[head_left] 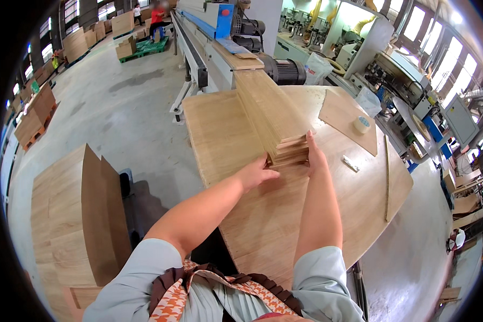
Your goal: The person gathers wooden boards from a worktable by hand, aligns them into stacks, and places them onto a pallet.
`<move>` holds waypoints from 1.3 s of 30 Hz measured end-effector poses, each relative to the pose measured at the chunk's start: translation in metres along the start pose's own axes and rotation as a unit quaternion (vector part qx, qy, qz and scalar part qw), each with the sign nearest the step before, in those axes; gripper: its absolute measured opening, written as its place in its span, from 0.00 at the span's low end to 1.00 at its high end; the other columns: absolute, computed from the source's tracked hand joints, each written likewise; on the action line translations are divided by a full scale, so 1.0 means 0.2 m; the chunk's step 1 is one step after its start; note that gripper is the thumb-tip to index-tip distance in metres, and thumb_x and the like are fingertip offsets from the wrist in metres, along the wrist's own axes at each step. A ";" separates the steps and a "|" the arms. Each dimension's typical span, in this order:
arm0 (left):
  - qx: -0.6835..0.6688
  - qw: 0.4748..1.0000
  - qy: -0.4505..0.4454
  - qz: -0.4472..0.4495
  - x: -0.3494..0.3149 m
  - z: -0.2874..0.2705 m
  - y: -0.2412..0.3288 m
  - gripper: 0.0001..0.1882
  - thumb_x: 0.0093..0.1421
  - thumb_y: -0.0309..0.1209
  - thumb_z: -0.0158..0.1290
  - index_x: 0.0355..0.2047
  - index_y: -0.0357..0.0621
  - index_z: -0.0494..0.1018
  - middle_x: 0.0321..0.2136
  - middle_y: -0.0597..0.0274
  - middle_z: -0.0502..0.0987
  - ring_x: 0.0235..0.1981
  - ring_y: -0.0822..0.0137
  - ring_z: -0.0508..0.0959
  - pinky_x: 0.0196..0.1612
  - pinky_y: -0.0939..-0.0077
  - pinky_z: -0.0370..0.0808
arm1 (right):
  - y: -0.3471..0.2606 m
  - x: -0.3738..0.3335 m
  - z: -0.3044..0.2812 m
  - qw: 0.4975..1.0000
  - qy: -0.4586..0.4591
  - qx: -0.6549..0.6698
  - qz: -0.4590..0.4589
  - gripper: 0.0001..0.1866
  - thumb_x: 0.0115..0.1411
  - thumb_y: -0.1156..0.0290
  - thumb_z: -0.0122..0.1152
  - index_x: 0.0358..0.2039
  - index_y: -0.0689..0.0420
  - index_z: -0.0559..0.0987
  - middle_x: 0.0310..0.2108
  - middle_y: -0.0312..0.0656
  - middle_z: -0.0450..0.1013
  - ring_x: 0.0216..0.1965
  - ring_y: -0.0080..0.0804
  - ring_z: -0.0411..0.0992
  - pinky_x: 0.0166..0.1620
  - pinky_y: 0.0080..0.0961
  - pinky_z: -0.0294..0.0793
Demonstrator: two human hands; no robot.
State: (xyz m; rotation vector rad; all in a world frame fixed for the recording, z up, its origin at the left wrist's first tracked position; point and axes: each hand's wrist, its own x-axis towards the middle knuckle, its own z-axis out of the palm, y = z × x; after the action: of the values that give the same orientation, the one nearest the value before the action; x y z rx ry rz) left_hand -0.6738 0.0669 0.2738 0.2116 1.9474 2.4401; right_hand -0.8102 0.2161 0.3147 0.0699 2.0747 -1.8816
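Both hands clamp the near end of a stack of narrow wood strips (273,121) lying on the plywood worktable (220,129), left hand (257,173) and right hand (315,155) pressing opposite sides, likely squaring the edges.

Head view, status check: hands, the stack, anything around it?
Both hands, left and right, grip stack of wood strips at its near end. Tape roll to the right, apart.

Both forearms are bare, the left hand (257,173) and right hand (315,155) gloveless. Short pale grey-blue sleeves (139,279) end above the elbows. At six o'clock hangs an orange-and-white houndstooth apron (169,303) edged with a dark brown ruffle (163,282).
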 end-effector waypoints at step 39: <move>0.015 0.970 0.241 0.034 -0.36 -0.21 0.43 0.21 0.52 0.47 0.49 0.40 0.44 0.68 0.38 0.65 0.71 0.38 0.72 0.69 0.42 0.77 0.63 | 0.62 -1.77 -0.95 0.990 -0.070 0.100 0.074 0.35 0.55 0.40 0.38 0.53 0.56 0.60 0.37 0.43 0.70 0.36 0.37 0.70 0.34 0.33 0.71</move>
State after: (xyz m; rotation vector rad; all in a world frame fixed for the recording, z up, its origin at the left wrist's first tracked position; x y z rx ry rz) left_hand -0.6010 -0.0007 0.3401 -0.3559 2.1754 2.7009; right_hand -0.4848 0.4828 0.3068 0.1307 1.7359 -1.9380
